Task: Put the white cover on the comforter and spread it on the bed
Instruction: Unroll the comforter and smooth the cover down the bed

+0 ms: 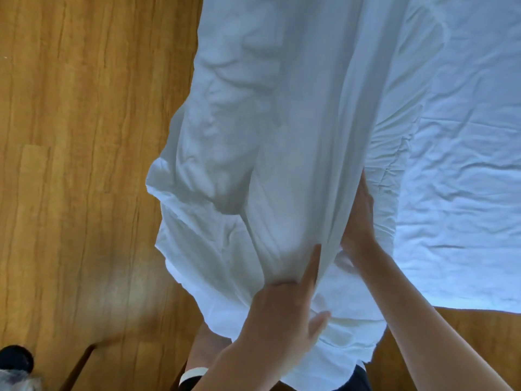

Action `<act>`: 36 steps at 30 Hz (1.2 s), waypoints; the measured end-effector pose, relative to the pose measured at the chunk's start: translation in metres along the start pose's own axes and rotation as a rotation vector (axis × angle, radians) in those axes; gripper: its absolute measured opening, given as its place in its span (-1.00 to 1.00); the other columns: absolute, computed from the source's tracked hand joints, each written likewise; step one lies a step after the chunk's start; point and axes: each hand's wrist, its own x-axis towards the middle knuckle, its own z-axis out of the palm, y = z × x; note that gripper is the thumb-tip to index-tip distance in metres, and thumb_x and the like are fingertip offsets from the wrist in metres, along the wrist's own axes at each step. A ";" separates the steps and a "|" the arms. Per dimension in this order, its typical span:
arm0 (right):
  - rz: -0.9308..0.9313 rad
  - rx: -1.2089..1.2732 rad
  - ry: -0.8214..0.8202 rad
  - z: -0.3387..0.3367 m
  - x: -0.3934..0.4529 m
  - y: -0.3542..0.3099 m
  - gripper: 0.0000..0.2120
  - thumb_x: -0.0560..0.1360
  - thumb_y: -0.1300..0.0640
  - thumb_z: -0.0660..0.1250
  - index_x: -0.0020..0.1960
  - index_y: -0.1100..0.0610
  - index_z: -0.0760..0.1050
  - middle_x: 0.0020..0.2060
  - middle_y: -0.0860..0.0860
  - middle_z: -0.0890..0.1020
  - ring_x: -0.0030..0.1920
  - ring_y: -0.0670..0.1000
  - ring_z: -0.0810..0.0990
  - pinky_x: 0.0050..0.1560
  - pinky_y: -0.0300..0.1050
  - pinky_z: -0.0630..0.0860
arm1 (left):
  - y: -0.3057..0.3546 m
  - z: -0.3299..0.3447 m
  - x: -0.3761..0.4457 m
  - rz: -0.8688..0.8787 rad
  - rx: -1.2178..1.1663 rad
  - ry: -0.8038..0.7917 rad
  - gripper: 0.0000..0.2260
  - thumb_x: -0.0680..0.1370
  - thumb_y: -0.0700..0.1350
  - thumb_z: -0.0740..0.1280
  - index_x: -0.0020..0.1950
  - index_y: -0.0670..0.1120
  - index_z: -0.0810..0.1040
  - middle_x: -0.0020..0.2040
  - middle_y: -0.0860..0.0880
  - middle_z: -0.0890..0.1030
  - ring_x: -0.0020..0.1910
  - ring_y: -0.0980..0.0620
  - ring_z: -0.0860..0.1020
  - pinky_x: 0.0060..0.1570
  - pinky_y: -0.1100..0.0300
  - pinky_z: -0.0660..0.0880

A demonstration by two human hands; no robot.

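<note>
Wooden floor (84, 165) borders the bed (465, 193) at its left edge. Bunched white cover (267, 136) hangs over that edge. Left hand (282, 314) pinches a fold; right hand (359, 218) lies flat against the cloth, fingers straight.

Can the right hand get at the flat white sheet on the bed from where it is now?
Probably yes. The right hand lies against the lifted white cover, and the flat sheet on the bed lies open just beside it with nothing between them.
</note>
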 end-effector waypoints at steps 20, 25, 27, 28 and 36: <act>-0.941 -1.104 -0.747 0.050 0.045 -0.088 -0.62 0.51 0.02 0.07 -0.35 0.12 0.51 -0.45 0.04 0.56 -0.32 0.14 0.57 0.07 0.04 0.51 | -0.001 0.031 0.008 -0.002 0.148 0.108 -0.09 0.42 0.15 0.45 0.55 0.11 -0.12 -0.40 0.05 0.46 -0.48 0.09 0.38 -0.40 0.27 0.40; -0.871 -1.316 -0.915 0.071 0.053 -0.094 -0.55 0.55 -0.16 0.07 -0.02 0.13 0.59 -0.10 0.08 0.65 -0.02 0.16 0.60 0.13 0.04 0.43 | -0.030 -0.010 -0.003 0.211 0.013 0.064 -0.71 0.55 0.23 0.18 0.10 0.07 0.42 -0.35 0.06 0.50 -0.29 0.04 0.55 -0.31 0.28 0.34; -0.853 -1.332 -0.944 0.081 0.054 -0.086 -0.49 0.56 -0.22 0.04 0.15 0.12 0.55 0.08 0.10 0.62 0.12 0.15 0.56 0.19 0.04 0.41 | -0.054 -0.040 -0.009 0.274 0.005 0.135 -0.56 0.60 0.28 0.03 -0.18 0.03 0.51 -0.35 0.08 0.54 -0.29 0.07 0.54 -0.32 0.26 0.40; -0.857 -1.339 -0.954 0.086 0.052 -0.080 -0.45 0.57 -0.24 0.02 0.22 0.13 0.51 0.15 0.11 0.60 0.17 0.15 0.54 0.22 0.04 0.39 | -0.067 -0.058 -0.007 0.274 0.002 0.234 -0.50 0.63 0.26 -0.02 -0.21 0.02 0.57 -0.33 0.09 0.57 -0.28 0.08 0.55 -0.32 0.21 0.47; -0.846 -1.227 -0.931 0.089 0.049 -0.061 -0.43 0.44 -0.23 0.08 -0.10 0.21 0.63 -0.19 0.15 0.68 -0.09 0.18 0.65 0.08 0.02 0.54 | -0.175 -0.106 0.060 0.209 0.466 -0.040 -0.36 0.48 0.34 -0.08 -0.21 -0.08 0.61 -0.25 -0.04 0.61 -0.15 -0.09 0.55 0.05 0.08 0.41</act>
